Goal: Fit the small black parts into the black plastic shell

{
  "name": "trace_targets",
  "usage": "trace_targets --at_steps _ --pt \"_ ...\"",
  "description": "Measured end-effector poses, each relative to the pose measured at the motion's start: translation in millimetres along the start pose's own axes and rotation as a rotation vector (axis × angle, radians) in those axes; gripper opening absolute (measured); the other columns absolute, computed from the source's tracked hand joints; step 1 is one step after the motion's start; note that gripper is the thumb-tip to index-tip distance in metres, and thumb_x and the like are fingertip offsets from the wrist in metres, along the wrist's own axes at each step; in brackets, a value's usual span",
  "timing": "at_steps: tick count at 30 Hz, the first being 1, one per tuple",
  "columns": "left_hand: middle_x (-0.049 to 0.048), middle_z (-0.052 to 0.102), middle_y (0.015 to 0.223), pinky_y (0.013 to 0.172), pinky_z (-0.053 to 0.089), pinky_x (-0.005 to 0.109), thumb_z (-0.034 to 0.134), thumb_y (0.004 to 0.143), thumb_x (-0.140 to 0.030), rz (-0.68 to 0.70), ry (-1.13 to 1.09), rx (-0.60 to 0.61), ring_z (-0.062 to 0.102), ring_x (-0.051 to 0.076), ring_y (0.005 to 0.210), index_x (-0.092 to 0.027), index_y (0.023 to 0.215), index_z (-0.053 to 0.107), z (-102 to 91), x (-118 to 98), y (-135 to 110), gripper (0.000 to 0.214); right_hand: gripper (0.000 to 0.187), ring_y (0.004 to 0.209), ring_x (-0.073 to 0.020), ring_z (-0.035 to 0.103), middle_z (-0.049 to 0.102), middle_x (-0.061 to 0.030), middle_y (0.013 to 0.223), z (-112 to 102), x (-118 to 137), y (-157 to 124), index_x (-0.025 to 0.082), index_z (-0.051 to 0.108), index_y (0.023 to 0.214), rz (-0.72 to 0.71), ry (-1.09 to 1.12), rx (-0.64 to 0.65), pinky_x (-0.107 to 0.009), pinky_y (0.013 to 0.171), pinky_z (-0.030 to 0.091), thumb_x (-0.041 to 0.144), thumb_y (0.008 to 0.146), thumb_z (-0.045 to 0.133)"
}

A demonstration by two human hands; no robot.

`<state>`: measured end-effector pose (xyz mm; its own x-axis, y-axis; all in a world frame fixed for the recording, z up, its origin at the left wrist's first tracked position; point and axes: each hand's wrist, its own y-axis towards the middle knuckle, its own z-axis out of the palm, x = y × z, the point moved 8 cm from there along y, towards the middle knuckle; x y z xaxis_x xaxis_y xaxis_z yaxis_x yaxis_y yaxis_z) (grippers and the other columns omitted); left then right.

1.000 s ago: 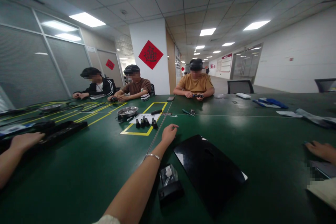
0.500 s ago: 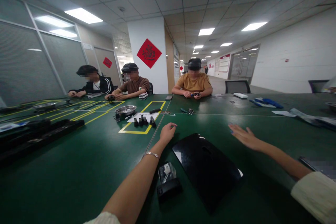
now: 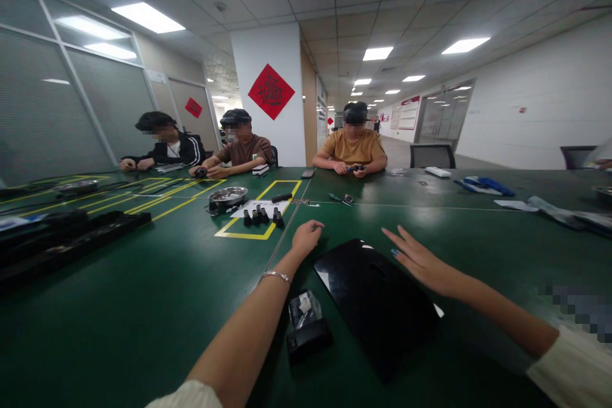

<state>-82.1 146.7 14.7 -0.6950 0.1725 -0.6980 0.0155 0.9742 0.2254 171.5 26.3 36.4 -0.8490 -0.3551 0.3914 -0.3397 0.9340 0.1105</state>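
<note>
My left hand [image 3: 306, 239] reaches forward over the green table [image 3: 143, 306], a thin bracelet on its wrist. Its fingers are curled in a pinch on something too small to make out. My right hand [image 3: 417, 259] comes in from the right with fingers stretched out and apart, holding nothing, hovering at the far right edge of a glossy black panel [image 3: 373, 296] that lies flat between my arms. A small black box with a clear plastic bag on it [image 3: 306, 326] sits beside my left forearm.
Ahead, a yellow-taped rectangle [image 3: 239, 234] holds several small black parts [image 3: 261, 217], white paper and a black pen. A metal bowl [image 3: 228, 196] stands beside it. Black trays [image 3: 71, 236] lie at the left. Three people sit across the table handling small items.
My right hand swept in from the far right to the black panel's edge. My left hand hardly moved. Another person's hand at the far left is gone from view.
</note>
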Motion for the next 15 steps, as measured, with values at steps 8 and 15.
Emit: trace_targets --at_steps 8,15 --pt "-0.0031 0.058 0.06 0.046 0.034 0.019 0.043 0.074 -0.024 0.029 0.006 0.0 0.048 0.007 0.042 -0.02 0.093 0.061 2.6 -1 2 0.026 0.055 0.127 -0.0244 0.019 0.014 -0.0077 0.142 41 156 -43 0.026 0.025 0.135 -0.555 -0.083 0.069 -0.042 0.102 0.021 0.034 0.083 0.041" --pt "-0.0035 0.058 0.06 0.046 0.034 0.019 0.043 0.075 -0.025 0.029 0.004 0.011 0.05 0.007 0.042 -0.02 0.092 0.061 2.4 -1 3 0.025 0.047 0.112 -0.0207 0.039 0.037 -0.0069 0.13 71 194 -46 0.021 0.039 0.125 -0.684 -0.034 0.047 -0.035 0.095 0.033 0.037 0.081 0.045"
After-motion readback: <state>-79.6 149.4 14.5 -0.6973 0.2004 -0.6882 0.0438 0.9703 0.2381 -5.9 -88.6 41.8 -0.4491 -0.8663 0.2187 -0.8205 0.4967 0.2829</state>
